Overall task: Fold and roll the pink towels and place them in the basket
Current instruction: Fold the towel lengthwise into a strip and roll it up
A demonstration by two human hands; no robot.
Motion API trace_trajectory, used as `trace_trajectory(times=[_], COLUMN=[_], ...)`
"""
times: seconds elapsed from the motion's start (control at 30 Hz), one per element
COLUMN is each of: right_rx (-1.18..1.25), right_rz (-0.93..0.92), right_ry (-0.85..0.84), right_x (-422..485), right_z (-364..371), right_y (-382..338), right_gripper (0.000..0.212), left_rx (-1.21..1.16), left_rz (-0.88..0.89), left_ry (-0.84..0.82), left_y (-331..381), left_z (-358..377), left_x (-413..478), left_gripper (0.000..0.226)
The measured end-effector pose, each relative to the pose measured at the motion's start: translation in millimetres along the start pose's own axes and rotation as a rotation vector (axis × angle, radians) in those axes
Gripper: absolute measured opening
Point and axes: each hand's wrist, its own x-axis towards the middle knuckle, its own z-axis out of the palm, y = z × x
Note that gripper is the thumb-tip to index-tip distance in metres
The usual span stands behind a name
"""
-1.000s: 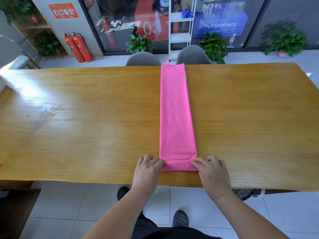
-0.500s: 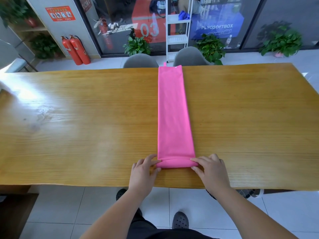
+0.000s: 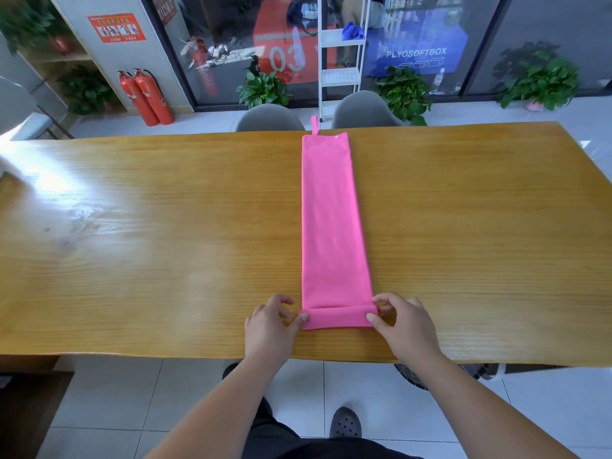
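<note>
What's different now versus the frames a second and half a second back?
The near end of the pink towel has been rolled forward: a flat fold earlier, now a thicker roll. The left hand and right hand followed it, each with its grip on a roll end. The rest of the towel stayed flat on the table.

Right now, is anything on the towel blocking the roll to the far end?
Nothing visible. The left hand and right hand pinch the ends of the roll; the pink towel ahead lies flat and bare to its far edge.
</note>
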Motion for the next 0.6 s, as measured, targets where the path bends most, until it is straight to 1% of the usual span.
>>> trace_trajectory(times=[0.07,0.1,0.17,0.2,0.27,0.3,0.37,0.43,0.53,0.6], right_rx=[-0.148,-0.209,-0.322,-0.379,-0.458,-0.471,-0.479,-0.476,-0.472,-0.452], right_rz=[-0.074,-0.132,-0.282,-0.356,-0.455,-0.478,-0.502,-0.505,-0.481,-0.441], right_ry=[0.071,0.111,0.172,0.188,0.208,0.215,0.218,0.189,0.131,0.107], right_x=[5.7,7.9,10.5,10.3,6.1,3.2,-3.2,-7.4,-2.6,4.6], right_z=[2.7,4.7,10.6,13.9,19.2,21.1,22.7,21.0,19.3,17.8], right_y=[-3.3,-5.0,-5.9,-5.0,0.1,3.9,12.4,16.7,17.9,16.1], right_gripper=[0.025,0.023,0.017,0.017,0.026,0.032,0.034,0.036,0.046,0.050], left_rx=[0.138,0.192,0.294,0.365,0.474,0.477,0.441,0.419,0.399,0.366], left_rz=[0.048,0.111,0.300,0.406,0.577,0.615,0.641,0.621,0.516,0.409], left_ry=[0.051,0.064,0.085,0.094,0.118,0.129,0.143,0.104,0.036,-0.014], left_y=[7.1,10.3,11.0,10.3,4.6,1.2,-8.1,-15.3,-13.0,-4.4], left_z=[0.4,1.2,5.0,7.3,12.6,14.2,14.3,12.6,9.0,7.9], left_x=[5.0,6.8,9.9,9.9,5.8,1.3,-8.2,-14.7,-11.4,-5.8], left_gripper=[0.032,0.028,0.016,0.015,0.027,0.031,0.032,0.038,0.049,0.052])
